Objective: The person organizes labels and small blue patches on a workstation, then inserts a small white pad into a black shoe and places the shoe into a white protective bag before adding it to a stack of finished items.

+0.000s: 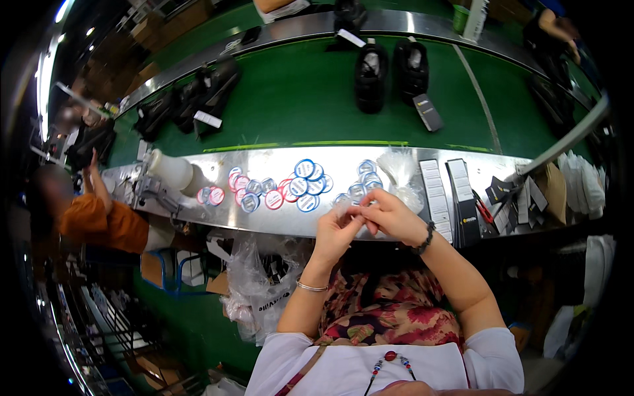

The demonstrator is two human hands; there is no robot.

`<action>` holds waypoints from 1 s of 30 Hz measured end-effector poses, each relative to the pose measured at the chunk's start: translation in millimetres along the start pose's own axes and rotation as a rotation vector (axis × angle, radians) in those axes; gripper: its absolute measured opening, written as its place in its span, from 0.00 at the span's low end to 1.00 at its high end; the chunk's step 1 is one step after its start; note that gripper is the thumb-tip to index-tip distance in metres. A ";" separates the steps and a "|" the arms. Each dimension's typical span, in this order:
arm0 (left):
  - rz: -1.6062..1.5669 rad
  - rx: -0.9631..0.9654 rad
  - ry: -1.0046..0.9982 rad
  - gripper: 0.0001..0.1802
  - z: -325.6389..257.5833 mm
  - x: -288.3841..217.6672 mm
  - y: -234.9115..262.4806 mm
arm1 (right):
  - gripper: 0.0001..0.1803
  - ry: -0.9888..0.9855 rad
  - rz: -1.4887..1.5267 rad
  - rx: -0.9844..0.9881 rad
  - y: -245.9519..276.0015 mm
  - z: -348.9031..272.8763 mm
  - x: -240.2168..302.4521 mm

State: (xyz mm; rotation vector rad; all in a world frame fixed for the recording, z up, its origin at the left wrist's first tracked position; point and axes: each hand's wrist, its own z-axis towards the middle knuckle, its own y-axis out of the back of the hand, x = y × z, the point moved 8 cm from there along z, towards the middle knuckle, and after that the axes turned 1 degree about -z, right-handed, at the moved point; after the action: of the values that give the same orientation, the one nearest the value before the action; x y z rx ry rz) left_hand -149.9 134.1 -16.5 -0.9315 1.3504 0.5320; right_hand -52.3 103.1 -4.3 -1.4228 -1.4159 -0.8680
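Observation:
My left hand (338, 230) and my right hand (391, 216) meet over the near edge of the metal ledge, fingertips pinched together. Whatever is between them is too small and too covered by the fingers to make out. Just beyond my hands lie grey-blue round labels (368, 173), some partly hidden by the fingers. Left of those are overlapping blue-rimmed round labels (298, 187) and red-rimmed round labels (273, 200). A bundle of thin clear plastic strands (400, 173) rests beyond my right hand.
Black shoes (370, 78) with tags stand on the green conveyor belt (284, 99). To the right, stacks of tags (433, 191) and red-handled scissors (484, 211) lie on the ledge. A white spool (170, 171) is at left, near a person in orange (105, 221). Clear plastic bags (254, 284) hang below.

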 end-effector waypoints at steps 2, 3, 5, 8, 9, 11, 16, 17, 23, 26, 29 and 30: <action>-0.120 0.026 0.220 0.07 -10.3 18.0 8.8 | 0.07 0.021 -0.109 0.035 -1.9 -6.3 -9.3; -0.187 0.041 0.331 0.07 -18.5 27.9 11.4 | 0.08 0.028 -0.163 0.050 -2.3 -10.0 -16.4; -0.063 -0.043 0.333 0.08 -28.0 36.3 11.7 | 0.07 0.094 -0.277 0.118 -10.7 -13.1 -23.0; -0.092 -0.120 0.284 0.07 -37.8 44.1 18.9 | 0.08 0.073 -0.374 0.114 -19.1 -14.3 -26.6; -0.061 -0.172 0.214 0.07 -38.9 42.6 22.9 | 0.09 0.046 -0.344 0.095 -20.3 -12.9 -29.1; -0.009 -0.231 0.140 0.07 -40.1 38.6 30.2 | 0.10 -0.007 -0.283 0.057 -22.1 -9.0 -39.7; -0.066 -0.282 0.304 0.08 -33.5 42.4 61.6 | 0.10 0.080 -0.236 -0.030 -18.4 5.1 -50.9; -0.062 -0.363 0.247 0.08 -26.7 36.9 79.2 | 0.10 0.034 -0.152 -0.048 -17.1 5.3 -51.5; 1.031 -0.480 -0.049 0.16 34.6 -7.3 144.3 | 0.09 -0.004 -0.125 0.002 -21.9 4.5 -56.6; 1.238 -0.534 -0.090 0.17 42.8 -8.3 144.7 | 0.08 0.009 -0.126 0.000 -20.9 4.3 -52.8; 1.218 -0.545 -0.081 0.15 42.8 -6.4 152.4 | 0.08 0.002 -0.128 -0.018 -16.0 4.5 -52.5; 1.185 -0.546 -0.067 0.15 41.2 -6.4 156.9 | 0.08 -0.003 -0.136 -0.022 -14.3 4.1 -50.9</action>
State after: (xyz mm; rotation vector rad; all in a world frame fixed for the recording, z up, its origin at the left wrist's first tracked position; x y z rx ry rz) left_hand -251.5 255.7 -52.2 -0.4133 1.6398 1.8793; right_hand -71.5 88.4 -51.5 -1.3561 -1.5234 -0.9708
